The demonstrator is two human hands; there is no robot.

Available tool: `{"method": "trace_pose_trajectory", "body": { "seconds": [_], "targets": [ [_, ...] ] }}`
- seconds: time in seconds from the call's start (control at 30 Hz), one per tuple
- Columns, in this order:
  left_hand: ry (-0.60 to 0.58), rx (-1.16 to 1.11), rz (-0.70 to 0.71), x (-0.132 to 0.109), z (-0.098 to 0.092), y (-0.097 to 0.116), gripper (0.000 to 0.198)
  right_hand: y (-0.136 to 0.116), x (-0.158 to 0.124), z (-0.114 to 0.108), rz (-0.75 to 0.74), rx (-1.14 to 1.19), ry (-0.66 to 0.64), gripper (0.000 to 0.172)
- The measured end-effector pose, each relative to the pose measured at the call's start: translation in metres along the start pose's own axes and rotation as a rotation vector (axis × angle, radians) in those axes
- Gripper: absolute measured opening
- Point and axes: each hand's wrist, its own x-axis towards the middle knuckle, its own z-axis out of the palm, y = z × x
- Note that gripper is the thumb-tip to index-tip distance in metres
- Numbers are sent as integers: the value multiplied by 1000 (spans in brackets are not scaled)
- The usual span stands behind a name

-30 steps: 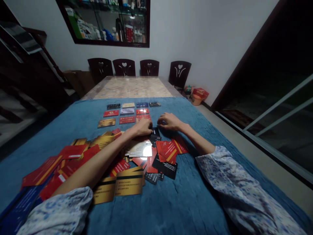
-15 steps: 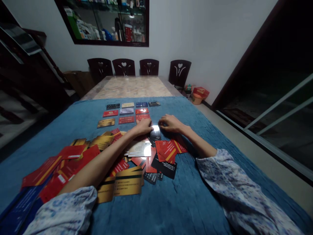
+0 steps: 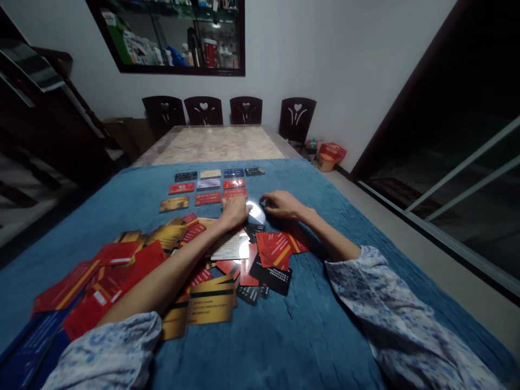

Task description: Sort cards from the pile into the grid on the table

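My left hand (image 3: 234, 212) reaches over the cards, its fingers bent down at the near edge of a red card (image 3: 235, 193) and its thumb apart, toward a glossy card (image 3: 256, 213) that catches the light. Right of that glossy card, my right hand (image 3: 282, 205) hovers low with curled fingers, thumb and index parted. I see nothing held in either hand. Below them lies a loose pile with a white card (image 3: 230, 246), red cards (image 3: 274, 250), a black card (image 3: 270, 276) and gold cards (image 3: 210, 304).
Rows of cards, including a gold card (image 3: 174, 204) and a purple-grey card (image 3: 208, 184), lie on the blue cloth (image 3: 317, 330). Red cards (image 3: 117, 253) and blue cards (image 3: 38, 341) spread at left. Dark chairs (image 3: 298, 116) stand behind the table's marble end (image 3: 227, 143).
My left hand has shifted slightly left, away from the glossy card. The glare on that card looks larger. My right hand has barely moved, and the view has turned a little.
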Motion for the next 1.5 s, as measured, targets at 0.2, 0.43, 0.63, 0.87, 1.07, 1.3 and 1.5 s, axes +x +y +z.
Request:
{"method": "trace_pose_trajectory", "body": {
  "seconds": [0.2, 0.43, 0.63, 0.87, 1.07, 1.3, 1.5],
  "targets": [
    [15, 36, 18, -6, 0, 2, 30, -7, -4, 0, -35, -46, -66, 51],
    [28, 12, 60, -5, -1, -3, 28, -10, -6, 0, -30, -102, -103, 56],
    [-34, -1, 172, -4, -7, -10, 33, -9, -4, 1, -38, -96, -87, 51],
    [-75, 7, 327, -5, -4, -18, 31, -1, -2, 2, -97, -39, -64, 49],
    [-99, -3, 402, -4, -1, -19, 26, 8, -2, 2, -164, 39, -45, 47],
    [-59, 15, 520, -3, -2, -26, 23, 16, -3, -3, -193, 133, -65, 44],
    [15, -60, 590, 5, -1, -35, 21, 20, -9, -11, -148, 304, -70, 33]
  ]
}}
